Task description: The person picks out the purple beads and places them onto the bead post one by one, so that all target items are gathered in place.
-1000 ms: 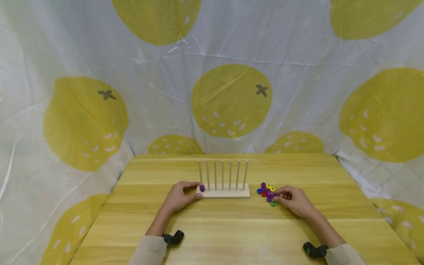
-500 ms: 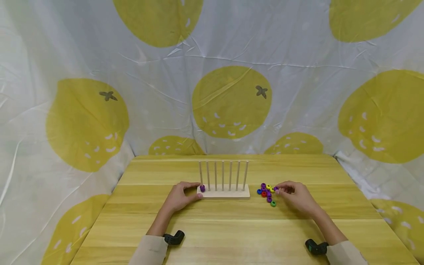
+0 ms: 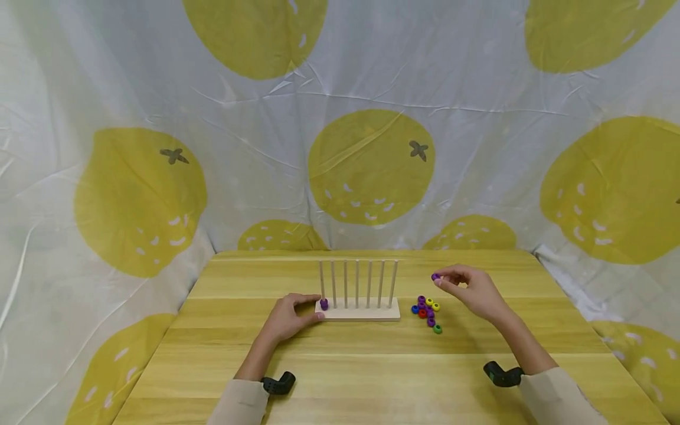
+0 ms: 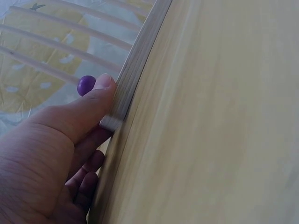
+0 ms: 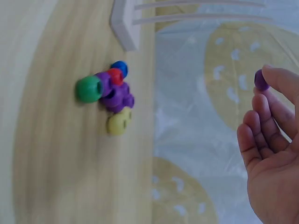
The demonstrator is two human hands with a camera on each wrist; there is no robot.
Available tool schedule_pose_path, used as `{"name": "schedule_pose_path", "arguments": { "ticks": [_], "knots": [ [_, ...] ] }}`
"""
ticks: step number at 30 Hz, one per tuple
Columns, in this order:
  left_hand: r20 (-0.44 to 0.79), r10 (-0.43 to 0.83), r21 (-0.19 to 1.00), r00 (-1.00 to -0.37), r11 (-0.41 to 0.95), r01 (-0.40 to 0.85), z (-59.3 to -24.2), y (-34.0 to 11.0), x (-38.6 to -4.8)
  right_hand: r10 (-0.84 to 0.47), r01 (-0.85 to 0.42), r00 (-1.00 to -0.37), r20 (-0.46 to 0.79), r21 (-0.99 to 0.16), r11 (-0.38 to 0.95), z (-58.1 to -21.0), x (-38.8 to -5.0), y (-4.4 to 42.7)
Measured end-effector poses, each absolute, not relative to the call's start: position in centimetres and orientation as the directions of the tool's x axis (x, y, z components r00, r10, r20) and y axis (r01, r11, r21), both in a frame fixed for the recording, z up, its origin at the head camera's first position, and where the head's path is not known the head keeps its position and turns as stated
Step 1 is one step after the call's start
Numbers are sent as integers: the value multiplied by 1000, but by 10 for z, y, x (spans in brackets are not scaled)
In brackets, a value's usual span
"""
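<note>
A pale wooden peg stand (image 3: 361,313) with a row of several upright pegs sits mid-table. My left hand (image 3: 287,319) grips its left end, thumb along the front edge and fingers behind. Purple beading (image 3: 324,304) is at the foot of the leftmost peg; how many beads it is I cannot tell. Raised above the table on the right, my right hand (image 3: 475,292) pinches a purple bead (image 5: 261,80) between thumb and index finger. Below and left of that hand lie loose beads: green (image 5: 88,89), yellow (image 5: 116,125), red (image 3: 422,313), blue (image 3: 415,309) and several purple.
The wood-grain table (image 3: 340,378) runs back to a hanging cloth (image 3: 372,77) printed with yellow lemons. Black wrist devices (image 3: 278,383) sit on both forearms at the sleeve ends.
My right hand has taken a purple bead from the right side of the bead group and lifted it up and away from the table. My left hand keeps its hold on the stand.
</note>
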State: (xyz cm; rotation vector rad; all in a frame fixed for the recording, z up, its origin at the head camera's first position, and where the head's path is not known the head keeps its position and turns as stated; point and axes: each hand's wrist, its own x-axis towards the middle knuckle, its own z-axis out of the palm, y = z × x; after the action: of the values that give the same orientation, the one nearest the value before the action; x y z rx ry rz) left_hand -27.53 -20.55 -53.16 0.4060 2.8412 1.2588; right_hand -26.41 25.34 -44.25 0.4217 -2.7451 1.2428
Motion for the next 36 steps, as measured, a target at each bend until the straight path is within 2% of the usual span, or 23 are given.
{"name": "schedule_pose_path", "arguments": {
  "ticks": [16, 26, 36],
  "knots": [
    [109, 232, 737, -967, 634, 235, -534, -206, -276, -287, -388, -920, 266, -721, 574, -391, -278, 197],
    [107, 239, 745, -965, 624, 237, -533, -205, -275, -364, -481, -871, 329, -718, 502, -376, -283, 164],
    [109, 238, 743, -965, 626, 238, -534, -205, -276, -422, -499, -852, 308, -720, 483, -365, -289, 133]
  ]
}}
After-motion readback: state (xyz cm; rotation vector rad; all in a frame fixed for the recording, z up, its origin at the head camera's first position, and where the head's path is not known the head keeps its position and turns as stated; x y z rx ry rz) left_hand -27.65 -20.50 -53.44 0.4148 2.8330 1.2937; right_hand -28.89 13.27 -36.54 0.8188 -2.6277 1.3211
